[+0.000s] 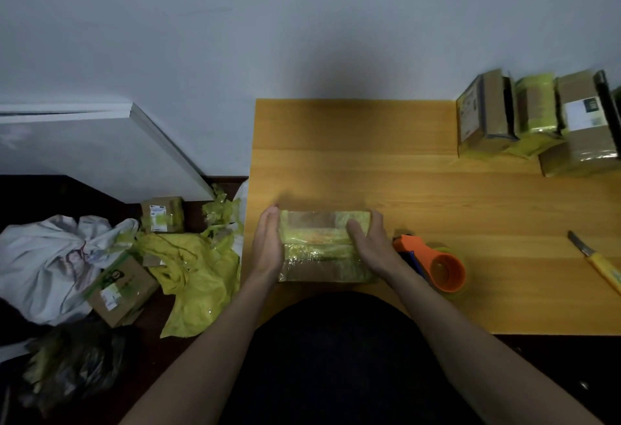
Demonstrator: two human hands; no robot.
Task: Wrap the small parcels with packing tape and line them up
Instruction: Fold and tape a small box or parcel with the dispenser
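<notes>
Orange plastic is sitting right beside your right wrist: the tape dispenser (433, 265) is lying on the tabletop (353, 155), touching or nearly touching your forearm. You are pressing the parcel (324, 246) near the front edge between both hands. Your left hand (267, 243) is lying flat against its left side with fingers straight, a released grip. Your right hand (369, 239) is curling over the top right corner, thumb on top, grasping the parcel. A yellow-handled knife (596, 263) is lying well apart at the right edge. Finished parcels (537, 122) are standing in a row at the far right corner, against the pale wall (302, 21). Left of the tabletop, on the dark floor (30, 196), cardboard boxes (122, 287), crumpled yellow wrapping (195, 276) and a white bag (50, 256) are lying in a heap.
</notes>
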